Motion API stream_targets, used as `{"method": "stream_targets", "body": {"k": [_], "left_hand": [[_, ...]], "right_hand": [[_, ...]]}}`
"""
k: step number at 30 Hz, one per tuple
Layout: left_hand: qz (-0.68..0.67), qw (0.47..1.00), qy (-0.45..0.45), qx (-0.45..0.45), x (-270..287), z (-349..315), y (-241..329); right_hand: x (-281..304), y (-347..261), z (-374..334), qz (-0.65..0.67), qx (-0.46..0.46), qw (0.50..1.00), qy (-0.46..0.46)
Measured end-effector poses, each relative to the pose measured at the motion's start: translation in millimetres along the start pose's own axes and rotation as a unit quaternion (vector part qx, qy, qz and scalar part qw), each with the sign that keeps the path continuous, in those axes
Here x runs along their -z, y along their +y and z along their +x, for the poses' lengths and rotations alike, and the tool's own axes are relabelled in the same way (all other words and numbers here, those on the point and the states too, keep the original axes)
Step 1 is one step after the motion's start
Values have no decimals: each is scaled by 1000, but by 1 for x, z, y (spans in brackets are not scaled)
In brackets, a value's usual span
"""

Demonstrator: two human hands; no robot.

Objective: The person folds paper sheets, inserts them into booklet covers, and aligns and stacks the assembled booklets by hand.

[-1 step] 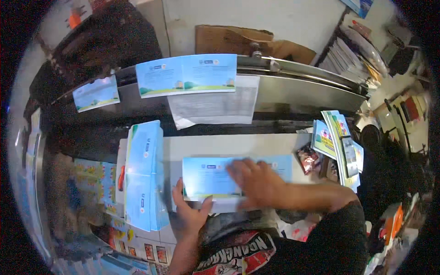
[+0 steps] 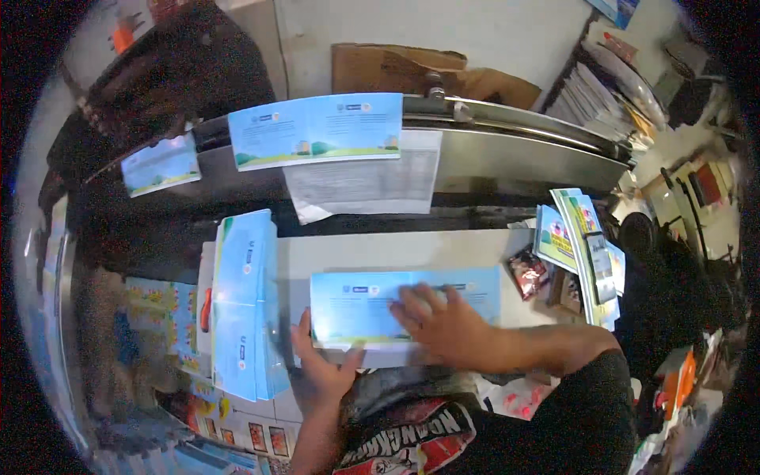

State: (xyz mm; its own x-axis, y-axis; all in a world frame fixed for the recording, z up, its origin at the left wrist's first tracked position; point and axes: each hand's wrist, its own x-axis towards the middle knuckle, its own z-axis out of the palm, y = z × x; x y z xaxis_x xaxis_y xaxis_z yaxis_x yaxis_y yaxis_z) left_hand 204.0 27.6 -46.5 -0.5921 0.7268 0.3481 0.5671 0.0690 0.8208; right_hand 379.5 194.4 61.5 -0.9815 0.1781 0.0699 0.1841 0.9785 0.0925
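A light blue printed sheet (image 2: 348, 309), with a green landscape strip along its near edge, lies wide across the pale worktop in front of me. My right hand (image 2: 443, 323) rests on its middle, palm down and fingers spread, covering part of the print. At the sheet's near left corner is my left hand (image 2: 326, 362), its thumb apart from the fingers and close to the edges. Left of that hand, a stack of similar blue printed sheets (image 2: 241, 309) lies turned lengthwise, its edges slightly uneven.
Another blue sheet (image 2: 317, 131) and a white printed paper (image 2: 368, 182) hang on the metal bar at the back. To the right stand colourful booklets (image 2: 582, 245) with a dark clip-like object, beside a small dark packet (image 2: 528, 271). Cardboard (image 2: 396, 67) lies behind the bar.
The fingers of my right hand have spread out and lie flatter on the sheet. My left hand stays by the corner. The whole view has shifted slightly.
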Motion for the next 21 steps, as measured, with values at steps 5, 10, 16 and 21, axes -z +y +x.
{"method": "stream_targets", "body": {"k": [5, 10, 16, 21], "left_hand": [[-126, 990, 38, -54, -7, -5, -4], [-42, 998, 35, -3, -12, -8, -12], [62, 997, -27, 49, -6, 1, 9], [2, 999, 20, 43, 0, -4, 6]], "right_hand": [[28, 26, -3, 253, 14, 955, -151], [74, 98, 59, 180, -103, 972, -113], [45, 136, 70, 237, -71, 964, -102], [87, 145, 81, 165, -58, 985, 7]]}}
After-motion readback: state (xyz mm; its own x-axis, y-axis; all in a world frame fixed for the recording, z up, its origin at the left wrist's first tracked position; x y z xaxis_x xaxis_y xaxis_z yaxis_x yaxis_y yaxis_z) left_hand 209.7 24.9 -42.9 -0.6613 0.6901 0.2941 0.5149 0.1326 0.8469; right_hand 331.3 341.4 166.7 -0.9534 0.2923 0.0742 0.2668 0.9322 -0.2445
